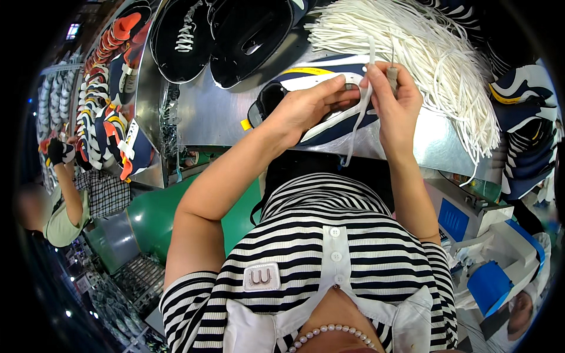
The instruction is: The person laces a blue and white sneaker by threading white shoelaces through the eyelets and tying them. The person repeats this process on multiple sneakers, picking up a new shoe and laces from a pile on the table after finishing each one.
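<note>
A navy and white shoe (pixel 338 133) with a yellow stripe lies on the metal table, its heel toward the left. My left hand (pixel 315 106) is closed at the shoe's throat, fingers bent inside the opening and thumb on top. Over that same opening my right hand (pixel 398 97) pinches a flat white shoelace (pixel 359 120) between thumb and forefinger. One end of the lace sticks up past the fingertips; the rest hangs over the shoe's side. A grey wrap (pixel 392 74) shows at a right finger, with a thin spike-like thing rising beside it.
A large heap of white laces (pixel 421 50) covers the table's back right. Two black shoe-shaped trays (pixel 247 44) stand at the back left. Navy shoes (pixel 527 126) are stacked on the right, and more shoes (pixel 120 135) line the left. A co-worker's gloved hand (pixel 57 152) is far left.
</note>
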`<action>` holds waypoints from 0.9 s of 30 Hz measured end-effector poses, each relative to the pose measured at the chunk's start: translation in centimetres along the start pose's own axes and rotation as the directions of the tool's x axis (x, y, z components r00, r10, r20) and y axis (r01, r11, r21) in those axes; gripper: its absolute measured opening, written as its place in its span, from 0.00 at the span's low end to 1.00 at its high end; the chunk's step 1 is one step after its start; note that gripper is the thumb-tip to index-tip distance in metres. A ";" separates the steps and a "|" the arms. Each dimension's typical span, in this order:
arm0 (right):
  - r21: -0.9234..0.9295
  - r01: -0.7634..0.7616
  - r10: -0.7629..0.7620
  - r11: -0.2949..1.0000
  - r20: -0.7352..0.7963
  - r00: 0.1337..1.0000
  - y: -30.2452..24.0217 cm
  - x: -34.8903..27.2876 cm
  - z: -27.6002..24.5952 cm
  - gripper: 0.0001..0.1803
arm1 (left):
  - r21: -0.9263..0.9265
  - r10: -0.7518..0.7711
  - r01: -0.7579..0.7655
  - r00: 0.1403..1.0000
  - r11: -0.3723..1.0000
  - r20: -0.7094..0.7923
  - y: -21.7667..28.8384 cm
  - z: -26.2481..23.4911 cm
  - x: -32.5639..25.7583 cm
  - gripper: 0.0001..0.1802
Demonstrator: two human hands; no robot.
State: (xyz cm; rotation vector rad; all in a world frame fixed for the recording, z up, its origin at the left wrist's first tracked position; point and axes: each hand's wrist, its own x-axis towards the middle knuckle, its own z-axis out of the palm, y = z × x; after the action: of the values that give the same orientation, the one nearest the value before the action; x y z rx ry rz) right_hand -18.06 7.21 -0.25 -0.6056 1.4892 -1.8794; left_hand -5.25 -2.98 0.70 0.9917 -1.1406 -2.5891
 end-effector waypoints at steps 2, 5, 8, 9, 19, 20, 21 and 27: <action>0.055 -0.040 0.039 0.998 0.017 0.999 0.1 -1.5 0.1 0.06 | -0.079 0.055 -0.049 0.996 0.996 0.075 -0.8 -1.1 0.7 0.29; 0.033 -0.115 0.113 0.993 0.070 0.991 0.8 -3.2 -0.8 0.07 | 0.043 0.041 -0.042 0.999 0.998 0.008 -0.3 0.2 -0.9 0.29; -0.045 -0.101 0.104 0.994 0.089 0.991 0.5 -3.5 -0.7 0.06 | 0.122 0.085 -0.091 0.995 0.988 0.055 -0.8 -0.3 -1.1 0.28; -0.069 -0.106 0.111 0.992 0.087 0.990 0.5 -3.7 -0.7 0.05 | 0.132 0.111 -0.121 0.991 0.984 0.079 -0.9 -0.6 -1.1 0.28; -0.237 -0.004 0.037 0.971 0.134 0.990 0.8 -4.6 -0.2 0.07 | 0.208 0.338 -0.306 0.931 0.929 -0.141 -1.2 0.0 -2.0 0.14; -0.240 0.001 0.027 0.971 0.116 0.993 0.6 -4.8 -0.3 0.08 | 0.232 0.374 -0.339 0.919 0.911 -0.122 -1.4 -0.1 -1.9 0.14; -0.243 0.006 0.018 0.970 0.098 0.995 0.2 -5.0 -0.3 0.08 | 0.256 0.409 -0.373 0.907 0.892 -0.103 -1.5 -0.1 -1.9 0.13; -0.371 0.083 -0.020 0.925 0.170 0.985 -0.4 -4.4 -1.3 0.07 | 0.286 0.421 -0.382 0.903 0.879 -0.086 -1.3 0.3 -2.1 0.10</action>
State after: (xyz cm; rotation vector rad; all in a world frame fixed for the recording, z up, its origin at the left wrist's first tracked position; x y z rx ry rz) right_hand -16.03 11.37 0.05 -0.9610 1.7517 -1.5427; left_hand -3.65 -1.13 0.99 0.8586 -1.4946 -2.0424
